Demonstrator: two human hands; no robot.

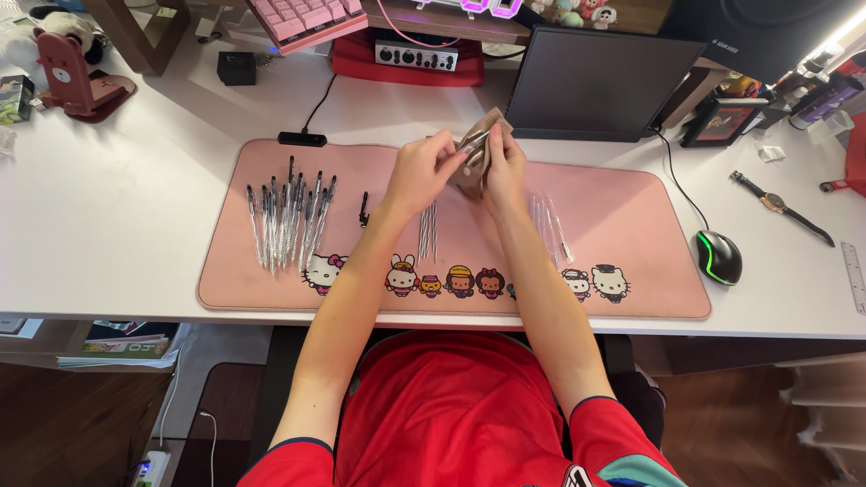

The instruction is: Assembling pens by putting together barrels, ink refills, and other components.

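Observation:
Both my hands are raised over the middle of a pink desk mat with cartoon figures along its front edge. My right hand holds a small brown paper bag. My left hand pinches a thin clear part at the bag's mouth. A row of several assembled clear pens lies on the mat's left. One small black piece lies beside them. Thin refills lie under my left forearm, and clear tubes lie right of my right arm.
A dark tablet screen stands behind the mat. A black mouse with a green light and a wristwatch lie to the right, a ruler at the far right edge. A pink keyboard and a pink stand sit at the back.

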